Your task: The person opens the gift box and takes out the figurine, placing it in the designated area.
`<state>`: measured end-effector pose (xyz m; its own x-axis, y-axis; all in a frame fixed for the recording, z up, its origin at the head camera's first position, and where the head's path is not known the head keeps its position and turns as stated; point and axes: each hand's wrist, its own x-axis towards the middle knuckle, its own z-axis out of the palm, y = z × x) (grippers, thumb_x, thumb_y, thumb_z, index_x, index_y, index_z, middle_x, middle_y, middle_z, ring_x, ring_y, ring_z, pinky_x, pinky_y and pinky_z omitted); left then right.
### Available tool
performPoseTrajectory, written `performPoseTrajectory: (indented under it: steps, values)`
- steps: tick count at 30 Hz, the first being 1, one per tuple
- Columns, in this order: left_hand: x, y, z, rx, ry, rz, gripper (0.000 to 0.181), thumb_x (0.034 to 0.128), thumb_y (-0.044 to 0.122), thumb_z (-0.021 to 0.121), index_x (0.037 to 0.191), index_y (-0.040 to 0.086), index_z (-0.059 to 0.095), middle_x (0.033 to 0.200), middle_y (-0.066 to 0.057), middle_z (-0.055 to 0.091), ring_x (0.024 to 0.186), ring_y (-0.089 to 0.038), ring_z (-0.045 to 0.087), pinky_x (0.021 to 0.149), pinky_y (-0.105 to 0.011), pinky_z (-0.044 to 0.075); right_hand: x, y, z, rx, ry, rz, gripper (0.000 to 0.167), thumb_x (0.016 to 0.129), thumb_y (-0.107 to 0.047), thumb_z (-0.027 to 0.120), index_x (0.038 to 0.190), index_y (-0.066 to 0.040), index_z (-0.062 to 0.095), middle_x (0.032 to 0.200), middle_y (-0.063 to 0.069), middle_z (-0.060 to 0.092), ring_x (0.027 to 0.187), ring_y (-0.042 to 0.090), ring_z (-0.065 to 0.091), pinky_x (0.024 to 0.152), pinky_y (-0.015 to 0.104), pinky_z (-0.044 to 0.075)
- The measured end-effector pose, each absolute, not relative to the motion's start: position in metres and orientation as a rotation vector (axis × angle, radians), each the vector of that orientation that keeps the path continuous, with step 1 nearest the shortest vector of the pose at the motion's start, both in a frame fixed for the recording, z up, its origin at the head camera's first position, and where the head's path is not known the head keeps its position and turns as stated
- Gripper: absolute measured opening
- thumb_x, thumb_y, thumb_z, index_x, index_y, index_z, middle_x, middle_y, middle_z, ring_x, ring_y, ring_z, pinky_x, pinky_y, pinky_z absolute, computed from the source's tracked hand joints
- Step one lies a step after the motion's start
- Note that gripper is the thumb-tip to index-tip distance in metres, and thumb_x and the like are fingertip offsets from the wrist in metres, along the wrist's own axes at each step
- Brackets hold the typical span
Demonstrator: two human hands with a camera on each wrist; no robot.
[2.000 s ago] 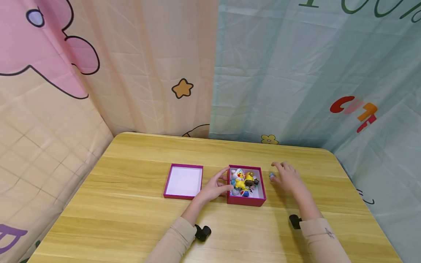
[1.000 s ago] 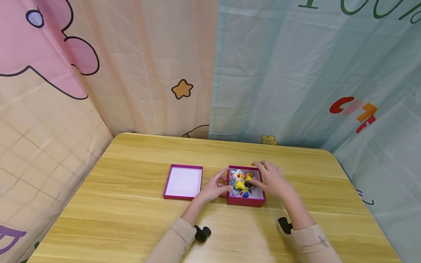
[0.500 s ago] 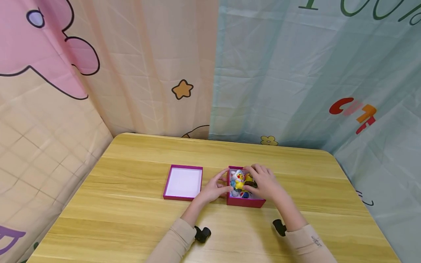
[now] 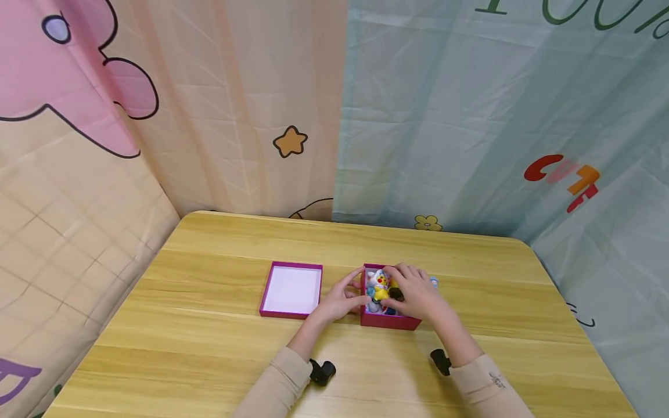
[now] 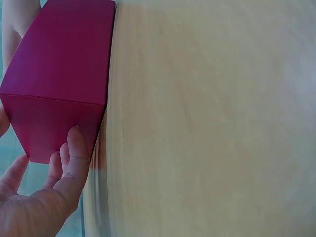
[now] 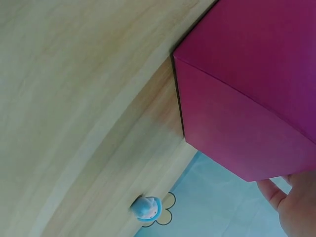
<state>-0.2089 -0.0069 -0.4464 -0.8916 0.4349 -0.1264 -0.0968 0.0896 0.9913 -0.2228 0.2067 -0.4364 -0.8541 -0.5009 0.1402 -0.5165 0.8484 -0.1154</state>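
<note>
A magenta box (image 4: 389, 321) holds several small toy figures. A yellow figure in a white hood (image 4: 379, 280) lies at its left; a yellow-and-brown figure (image 4: 395, 292) is partly covered by my right hand. My left hand (image 4: 341, 300) spans the box's left side, fingers extended against the wall in the left wrist view. My right hand (image 4: 416, 293) reaches over the right half of the box, thumb and index finger spread apart above the figures. Its other fingertips are hidden. A small light-blue figure (image 6: 146, 208) stands on the table to the right of the box.
To the left of the box lies its lid (image 4: 291, 289), white inside with a magenta rim. Wooden table (image 4: 209, 348) surrounds both. Printed curtains (image 4: 235, 116) hang behind the table and at its sides.
My right hand has moved left, from beside the small light-blue figure to over the box. That figure stays on the table. My left hand has kept its place at the box's left side.
</note>
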Motion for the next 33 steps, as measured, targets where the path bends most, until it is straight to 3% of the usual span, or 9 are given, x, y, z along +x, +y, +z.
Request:
performPoseTrajectory:
  steps: [12,33]
  values:
    - [-0.218,-0.004,-0.468,0.326,2.013,1.856,0.065,0.0866,0.015,0.063,0.143,0.024,0.031,0.116,-0.014,0.042,0.082,-0.017,0.055,0.072,-0.035,0.055,-0.226,0.204,-0.44,0.808,-2.922,0.159,0.077,0.074,-0.053,0.067,0.132,-0.008,0.044,0.12,0.012,0.049,0.111,0.032,0.045,0.097,0.057,0.032]
    - [-0.217,-0.004,-0.465,0.339,2.014,1.856,0.066,0.0873,0.014,0.062,0.144,0.02,0.029,0.118,-0.018,0.042,0.082,-0.017,0.055,0.072,-0.037,0.055,-0.229,0.2,-0.444,0.758,-2.882,0.131,0.076,0.071,-0.056,0.069,0.129,-0.012,0.045,0.111,0.008,0.049,0.103,0.03,0.047,0.093,0.057,0.032]
